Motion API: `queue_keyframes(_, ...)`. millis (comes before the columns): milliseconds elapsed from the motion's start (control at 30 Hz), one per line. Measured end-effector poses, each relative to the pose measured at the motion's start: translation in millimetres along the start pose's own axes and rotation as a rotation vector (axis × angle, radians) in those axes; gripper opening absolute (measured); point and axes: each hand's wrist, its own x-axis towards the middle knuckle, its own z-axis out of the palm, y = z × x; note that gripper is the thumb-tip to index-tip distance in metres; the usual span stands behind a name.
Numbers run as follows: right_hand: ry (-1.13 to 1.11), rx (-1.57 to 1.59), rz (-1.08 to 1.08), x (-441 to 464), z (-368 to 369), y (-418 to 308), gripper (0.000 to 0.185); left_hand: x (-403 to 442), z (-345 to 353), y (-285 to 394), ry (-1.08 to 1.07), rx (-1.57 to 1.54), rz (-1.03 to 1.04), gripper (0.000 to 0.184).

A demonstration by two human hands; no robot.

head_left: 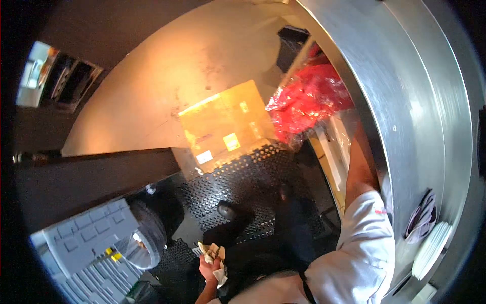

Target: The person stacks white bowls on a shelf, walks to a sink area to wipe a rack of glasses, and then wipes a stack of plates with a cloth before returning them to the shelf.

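My left hand (211, 268) is closed around a crumpled beige cloth (221, 252), low in the picture in front of my body. My right forearm (360, 162), in a short white sleeve (367, 233), reaches under the edge of the steel counter (405, 86). That counter edge hides my right hand, so what it touches does not show. Close to where the forearm disappears lies a red bundle in clear plastic wrap (311, 101). Beneath the bundle, a shelf or open drawer space with pale, long items (331, 152) is partly visible.
A cardboard box (228, 124) stands on the floor by the black perforated rubber mat (207, 195). Grey plastic bins (91, 233) and a clear round container (139, 251) are at lower left. Stacked white plates (432, 251) and a folded grey cloth (421, 218) rest on the counter.
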Motion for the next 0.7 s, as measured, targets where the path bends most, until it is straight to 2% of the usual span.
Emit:
queue_keyframes(133, 0.169, -0.105, -0.122, -50.1, -14.5, -24.6, 0.059, -5.0, -10.0, 3.0, -0.051, 0.071, 0.01, 0.051)
queue_keyframes(200, 0.232, -0.094, -0.239, -104.5, -28.9, -33.0, 0.063, -8.3, -16.8, 10.6, -0.092, 0.111, -0.088, 0.056)
queue_keyframes(300, 0.048, -0.01, -0.339, -238.9, -65.5, -24.8, 0.068, -13.9, -31.8, 32.3, -0.168, 0.156, -0.219, 0.062)
queue_keyframes(333, -0.093, 0.028, -0.338, -293.9, -83.8, -12.8, 0.069, -18.4, -41.3, 29.0, -0.206, 0.137, -0.255, 0.066)
queue_keyframes(367, -0.271, 0.057, -0.333, -344.1, -97.5, -8.5, 0.071, -30.9, -50.8, 26.7, -0.178, -0.12, -0.281, 0.061)
queue_keyframes(400, -0.366, 0.245, -0.369, -385.7, -74.6, 9.1, 0.072, -37.8, -56.7, 28.8, -0.142, -0.375, -0.261, 0.056)
queue_keyframes(433, -0.666, 0.326, -0.4, -438.3, -91.4, -16.0, 0.069, -40.1, -59.9, 31.1, -0.118, -0.618, -0.195, 0.052)
queue_keyframes(467, -1.049, 0.545, -0.393, -483.4, -110.0, -43.2, 0.068, -40.5, -64.4, 34.4, -0.116, -0.841, -0.091, 0.048)
queue_keyframes(500, -1.363, 0.385, -0.686, -507.0, -116.4, -40.4, 0.066, -38.0, -70.9, 36.9, -0.117, -0.927, -0.158, 0.044)
queue_keyframes(533, -1.735, 0.187, -0.731, -531.8, -150.2, -82.0, 0.068, -33.7, -78.5, 38.9, -0.148, -1.006, -0.215, 0.041)
queue_keyframes(567, -1.961, 0.244, -0.769, -558.9, -162.1, -96.5, 0.063, -31.2, -91.8, 45.3, -0.189, -1.249, -0.145, 0.041)
queue_keyframes(600, -2.198, 0.233, -0.279, -587.4, -173.1, -100.3, 0.074, -30.1, -107.4, 54.3, -0.238, -1.483, -0.063, 0.042)
queue_keyframes(633, -2.477, 0.654, -0.084, -617.7, -195.0, -126.7, 0.078, -37.5, -110.4, 68.0, -0.125, -1.641, -0.102, 0.04)
queue_keyframes(667, -2.422, 0.539, -0.336, -634.4, -181.3, -102.1, 0.084, -37.9, -130.7, 80.0, -0.125, -1.797, -0.152, 0.04)
queue_keyframes(700, -2.348, 0.543, -0.41, -669.1, -132.8, -60.8, 0.085, -34.3, -151.8, 89.0, -0.092, -1.768, -0.042, 0.042)
